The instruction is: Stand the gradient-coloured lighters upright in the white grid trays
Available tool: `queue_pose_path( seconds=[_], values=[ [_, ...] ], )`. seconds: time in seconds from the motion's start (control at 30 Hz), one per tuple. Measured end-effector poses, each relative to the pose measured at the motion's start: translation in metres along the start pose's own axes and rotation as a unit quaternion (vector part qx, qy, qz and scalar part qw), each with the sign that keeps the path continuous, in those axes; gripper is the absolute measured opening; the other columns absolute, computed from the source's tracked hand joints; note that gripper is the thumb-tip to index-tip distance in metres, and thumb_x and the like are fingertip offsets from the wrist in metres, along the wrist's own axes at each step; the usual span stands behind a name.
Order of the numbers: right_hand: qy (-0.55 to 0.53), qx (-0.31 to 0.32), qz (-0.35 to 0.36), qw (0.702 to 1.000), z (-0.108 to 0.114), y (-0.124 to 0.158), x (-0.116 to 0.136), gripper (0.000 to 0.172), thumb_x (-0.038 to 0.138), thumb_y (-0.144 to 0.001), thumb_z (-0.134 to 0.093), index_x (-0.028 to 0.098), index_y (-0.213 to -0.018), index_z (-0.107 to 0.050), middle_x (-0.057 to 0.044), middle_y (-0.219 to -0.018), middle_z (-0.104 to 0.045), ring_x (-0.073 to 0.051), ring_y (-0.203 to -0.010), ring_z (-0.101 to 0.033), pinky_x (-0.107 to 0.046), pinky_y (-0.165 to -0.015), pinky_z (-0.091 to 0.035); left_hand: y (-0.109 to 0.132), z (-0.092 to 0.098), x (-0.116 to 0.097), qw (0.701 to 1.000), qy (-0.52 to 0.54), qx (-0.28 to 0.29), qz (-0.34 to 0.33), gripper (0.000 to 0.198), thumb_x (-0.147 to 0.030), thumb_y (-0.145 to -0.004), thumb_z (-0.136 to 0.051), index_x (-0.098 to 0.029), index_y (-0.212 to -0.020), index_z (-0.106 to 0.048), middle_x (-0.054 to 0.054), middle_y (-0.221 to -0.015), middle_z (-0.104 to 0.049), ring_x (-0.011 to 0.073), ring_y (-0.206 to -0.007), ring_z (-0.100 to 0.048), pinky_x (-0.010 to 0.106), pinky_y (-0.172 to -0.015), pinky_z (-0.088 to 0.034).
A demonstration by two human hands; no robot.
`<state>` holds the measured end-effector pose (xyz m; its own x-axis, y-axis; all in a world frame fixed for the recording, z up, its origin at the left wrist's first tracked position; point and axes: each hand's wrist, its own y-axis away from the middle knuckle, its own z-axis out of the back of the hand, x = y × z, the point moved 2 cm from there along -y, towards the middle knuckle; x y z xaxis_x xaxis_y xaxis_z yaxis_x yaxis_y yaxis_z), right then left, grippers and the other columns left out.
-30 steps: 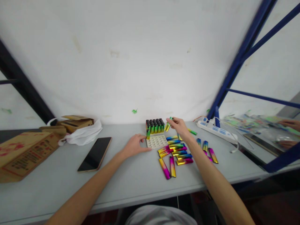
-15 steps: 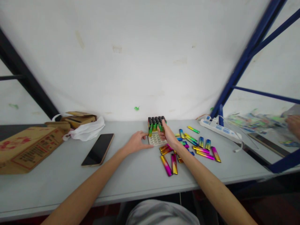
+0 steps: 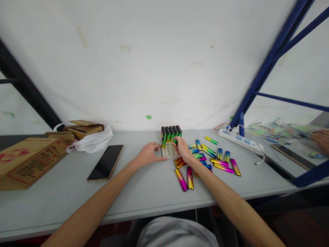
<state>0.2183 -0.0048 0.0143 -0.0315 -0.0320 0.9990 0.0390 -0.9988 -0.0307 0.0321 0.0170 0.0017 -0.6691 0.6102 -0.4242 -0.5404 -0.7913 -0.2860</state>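
A pale tray (image 3: 169, 151) with rows of round hollows lies near the middle of the table. Upright lighters (image 3: 171, 133) with black tops and green-gold bodies fill its far rows, and a single lighter (image 3: 163, 141) stands nearer at the left edge. My left hand (image 3: 150, 153) grips the tray at its near left corner, thumb along the near edge and fingers at the side. Above the tray's right side, my right hand (image 3: 182, 149) is closed on a green lighter (image 3: 175, 141), mostly hidden by the fingers.
Loose shiny lighters, such as a pink-gold one (image 3: 181, 179), lie scattered on the right. A phone (image 3: 106, 163), white bag (image 3: 95, 140) and cardboard box (image 3: 28, 161) are at left. A power strip (image 3: 240, 140) lies by the blue frame (image 3: 259, 75). Another person's hand (image 3: 321, 139) shows far right.
My right hand has turned and lowered toward the tray, its fingers now curled round the green lighter. My left hand stays at the tray's corner. The view has shifted slightly.
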Motion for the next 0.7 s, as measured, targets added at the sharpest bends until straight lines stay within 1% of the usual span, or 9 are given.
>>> queue_pose_path(
  seconds=[0.07,0.17,0.23,0.27,0.37,0.43,0.57,0.63,0.7],
  values=[
    [-0.001,-0.002,0.004,1.000,0.001,-0.001,-0.001,0.047,0.058,-0.091,-0.038,0.024,-0.058,-0.033,0.006,-0.047,-0.025,-0.010,-0.041,-0.019,-0.025,-0.039,-0.014,0.000,0.000,0.000,1.000,-0.001,0.001,0.000,0.066,-0.071,-0.065,-0.072,-0.017,-0.102,-0.073,0.005,-0.085,-0.064,0.0221,-0.080,-0.058,0.032,-0.075,-0.045],
    [-0.025,0.022,-0.012,0.999,0.002,-0.004,-0.004,0.055,0.073,-0.087,-0.040,0.023,-0.065,-0.045,0.007,-0.049,-0.025,-0.010,-0.042,-0.018,-0.026,-0.040,-0.015,0.000,0.001,-0.001,1.000,0.003,-0.005,0.000,0.066,-0.072,-0.064,-0.071,-0.017,-0.101,-0.073,0.004,-0.085,-0.065,0.0223,-0.080,-0.058,0.032,-0.074,-0.045],
    [-0.042,0.044,-0.003,0.998,0.002,-0.006,-0.004,0.060,0.079,-0.085,-0.039,0.022,-0.076,-0.054,0.007,-0.053,-0.029,-0.010,-0.043,-0.022,-0.025,-0.042,-0.019,0.000,0.001,0.000,1.000,0.006,-0.004,-0.001,0.066,-0.072,-0.064,-0.071,-0.018,-0.102,-0.073,0.004,-0.086,-0.065,0.0219,-0.080,-0.058,0.031,-0.075,-0.045],
    [-0.042,0.048,0.015,0.998,0.003,-0.007,-0.003,0.061,0.080,-0.084,-0.038,0.022,-0.080,-0.056,0.006,-0.055,-0.033,-0.011,-0.045,-0.026,-0.026,-0.044,-0.024,0.000,0.001,0.000,1.000,0.007,-0.002,0.001,0.066,-0.072,-0.064,-0.071,-0.018,-0.102,-0.073,0.004,-0.086,-0.065,0.0216,-0.080,-0.058,0.031,-0.075,-0.046],
    [0.006,0.035,0.092,0.995,0.006,-0.009,0.001,0.052,0.072,-0.087,-0.043,0.022,-0.088,-0.057,0.002,-0.065,-0.049,-0.014,-0.058,-0.045,-0.027,-0.055,-0.040,0.001,0.001,0.001,1.000,0.008,-0.002,0.002,0.065,-0.071,-0.064,-0.072,-0.018,-0.102,-0.073,0.004,-0.086,-0.065,0.0214,-0.081,-0.058,0.031,-0.075,-0.046],
    [0.058,0.030,0.139,0.988,0.009,-0.009,0.002,0.043,0.064,-0.088,-0.049,0.022,-0.091,-0.057,0.000,-0.074,-0.057,-0.016,-0.070,-0.054,-0.027,-0.065,-0.046,0.001,0.000,0.002,1.000,0.011,-0.006,0.001,0.065,-0.070,-0.064,-0.073,-0.018,-0.103,-0.073,0.004,-0.087,-0.065,0.0216,-0.081,-0.058,0.031,-0.075,-0.046],
    [0.112,0.024,0.198,0.974,0.015,-0.011,-0.001,0.031,0.050,-0.087,-0.058,0.021,-0.099,-0.054,-0.003,-0.087,-0.067,-0.019,-0.085,-0.063,-0.030,-0.078,-0.049,0.000,0.000,0.002,1.000,0.007,-0.010,0.002,0.065,-0.070,-0.063,-0.073,-0.019,-0.103,-0.073,0.004,-0.087,-0.065,0.0215,-0.080,-0.058,0.031,-0.074,-0.046],
    [0.151,0.015,0.218,0.964,0.017,-0.011,-0.003,0.029,0.045,-0.088,-0.058,0.021,-0.105,-0.053,-0.003,-0.088,-0.068,-0.019,-0.086,-0.065,-0.032,-0.081,-0.048,0.000,0.000,0.002,1.000,0.004,-0.010,-0.006,0.064,-0.071,-0.064,-0.072,-0.019,-0.101,-0.073,0.004,-0.086,-0.065,0.0213,-0.080,-0.058,0.031,-0.074,-0.046],
    [0.207,0.022,0.234,0.950,0.017,-0.011,-0.004,0.027,0.041,-0.091,-0.055,0.021,-0.109,-0.053,-0.002,-0.085,-0.067,-0.019,-0.082,-0.064,-0.033,-0.080,-0.048,0.000,0.000,0.002,1.000,0.000,-0.008,-0.011,0.062,-0.071,-0.065,-0.070,-0.019,-0.098,-0.072,0.003,-0.085,-0.064,0.0213,-0.079,-0.058,0.031,-0.073,-0.046]
  ],
)
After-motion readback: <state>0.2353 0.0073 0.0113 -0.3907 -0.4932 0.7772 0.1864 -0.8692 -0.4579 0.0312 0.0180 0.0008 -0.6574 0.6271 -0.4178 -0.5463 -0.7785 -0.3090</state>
